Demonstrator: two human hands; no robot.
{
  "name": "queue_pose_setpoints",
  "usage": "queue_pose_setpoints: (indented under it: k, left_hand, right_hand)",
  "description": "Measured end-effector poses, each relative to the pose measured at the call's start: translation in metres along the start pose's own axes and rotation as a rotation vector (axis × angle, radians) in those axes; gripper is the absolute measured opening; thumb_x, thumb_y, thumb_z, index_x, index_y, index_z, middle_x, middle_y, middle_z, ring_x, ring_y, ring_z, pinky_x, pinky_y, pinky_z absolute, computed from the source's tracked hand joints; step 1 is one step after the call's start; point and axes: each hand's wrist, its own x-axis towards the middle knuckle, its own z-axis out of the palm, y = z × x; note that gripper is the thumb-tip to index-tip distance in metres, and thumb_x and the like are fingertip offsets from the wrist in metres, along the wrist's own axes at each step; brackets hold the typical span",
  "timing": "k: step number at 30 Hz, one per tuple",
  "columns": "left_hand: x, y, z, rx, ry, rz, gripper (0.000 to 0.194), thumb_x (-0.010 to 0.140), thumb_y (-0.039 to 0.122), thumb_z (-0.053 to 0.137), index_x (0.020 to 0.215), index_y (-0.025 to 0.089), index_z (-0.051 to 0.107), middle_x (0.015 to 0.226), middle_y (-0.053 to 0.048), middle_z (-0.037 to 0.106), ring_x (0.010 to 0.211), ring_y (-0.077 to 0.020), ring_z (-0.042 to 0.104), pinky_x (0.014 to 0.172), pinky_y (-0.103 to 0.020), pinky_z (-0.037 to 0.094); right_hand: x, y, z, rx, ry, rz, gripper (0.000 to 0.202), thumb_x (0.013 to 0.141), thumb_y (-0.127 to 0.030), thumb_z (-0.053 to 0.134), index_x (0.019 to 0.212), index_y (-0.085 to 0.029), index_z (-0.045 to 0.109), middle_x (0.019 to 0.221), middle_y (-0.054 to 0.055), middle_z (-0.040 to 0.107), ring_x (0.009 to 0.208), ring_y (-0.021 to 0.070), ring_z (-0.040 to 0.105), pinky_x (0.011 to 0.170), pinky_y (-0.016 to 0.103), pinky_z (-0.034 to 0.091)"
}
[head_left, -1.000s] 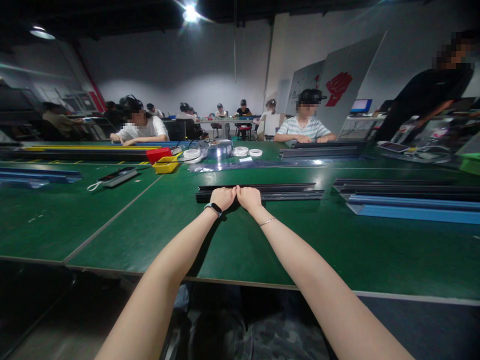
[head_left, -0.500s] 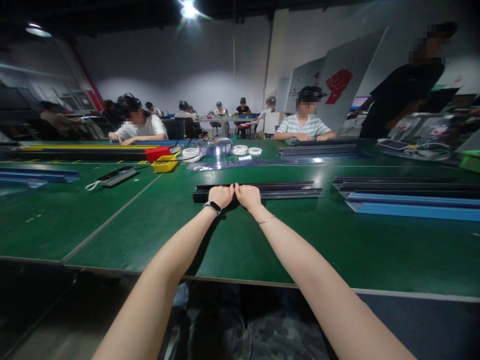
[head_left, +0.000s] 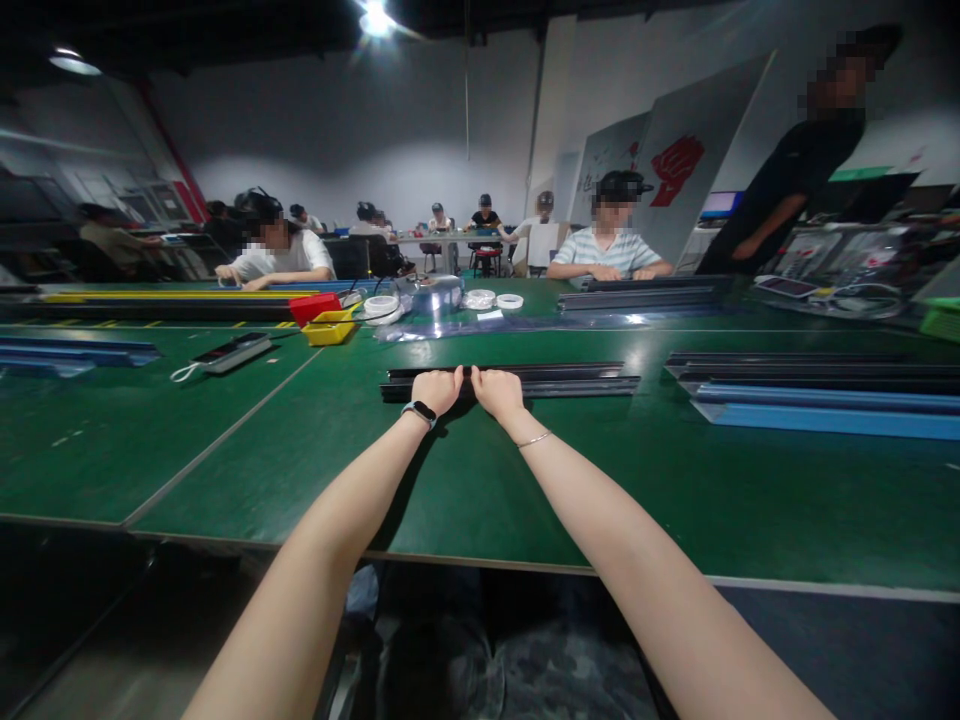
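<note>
Both arms reach forward over the green table [head_left: 480, 490] to two long black profile strips [head_left: 581, 387] lying side by side, roughly crosswise to me. My left hand [head_left: 438, 390], with a watch on the wrist, is closed over the strips left of their middle. Close beside it, my right hand [head_left: 498, 392], above a thin bracelet, is closed over them too. The thumbs point at each other with a small gap between. Under the hands the strips are hidden, so I cannot tell whether the fingers grip one strip or both.
Black and blue profiles [head_left: 825, 415] lie at the right, and more blue ones [head_left: 75, 352] at the left. Behind are a grey device [head_left: 232, 352], a yellow bin [head_left: 330, 328], a red bin [head_left: 313, 308] and white rolls [head_left: 480, 300]. Several people sit beyond; one stands right.
My left hand has slid slightly left, widening the gap between the thumbs. The strips have shifted a little left. The standing person at the right has moved left.
</note>
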Motion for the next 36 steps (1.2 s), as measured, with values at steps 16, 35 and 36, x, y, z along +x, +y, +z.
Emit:
queue_pose_setpoints:
  k: [16,35,36]
  left_hand:
    - [-0.0018,0.0031,0.0036,-0.042,0.089,0.143,0.052,0.083,0.039,0.014,0.072,0.013,0.059,0.070,-0.009,0.059,0.068,-0.0153,0.054,0.059,-0.025,0.033]
    - [-0.0018,0.0073,-0.0018,-0.072,0.039,0.099,0.054,0.082,0.039,0.016,0.072,0.011,0.060,0.072,-0.010,0.059,0.072,-0.0163,0.054,0.061,-0.025,0.035]
    - [-0.0017,0.0075,-0.0018,-0.070,0.033,0.094,0.054,0.082,0.040,0.016,0.072,0.011,0.060,0.072,-0.011,0.059,0.072,-0.0164,0.054,0.061,-0.025,0.035]
  right_hand:
    - [0.0012,-0.0008,0.0028,0.035,0.028,0.009,0.057,0.083,-0.039,0.012,0.075,-0.013,0.062,0.077,0.011,0.060,0.072,0.0157,0.055,0.063,0.024,0.036]
    - [0.0060,0.0062,0.0030,-0.007,-0.042,-0.014,0.057,0.082,-0.042,0.013,0.077,-0.014,0.063,0.073,0.011,0.061,0.070,0.0163,0.055,0.065,0.025,0.034]
    - [0.0063,0.0071,0.0025,-0.022,-0.058,-0.034,0.055,0.082,-0.041,0.014,0.080,-0.013,0.062,0.073,0.012,0.061,0.071,0.0163,0.055,0.065,0.025,0.034]
